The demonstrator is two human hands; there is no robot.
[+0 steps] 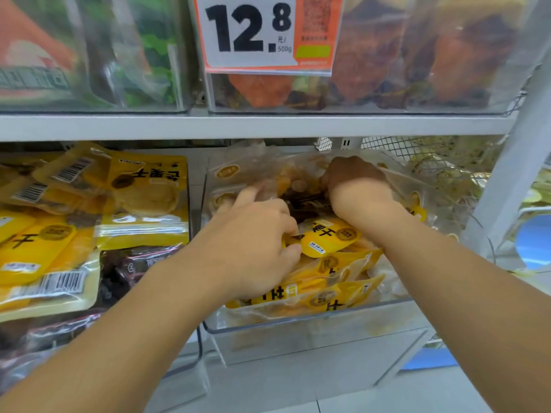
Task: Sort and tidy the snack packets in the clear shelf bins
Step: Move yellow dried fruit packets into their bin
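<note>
Snack packets [334,263] fill the right clear bin [313,329]. The left hand [253,251] pinches a yellow packet [328,236] lying atop the pile, just right of its grip. The right hand [354,186] reaches farther in, fingers curled among the far packets; what it holds cannot be told.

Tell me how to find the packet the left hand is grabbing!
Look under the big 12.8 price sign, into the clear bin below the shelf. The left hand pinches a yellow packet lying on top, the one with a small white sticker.
</note>
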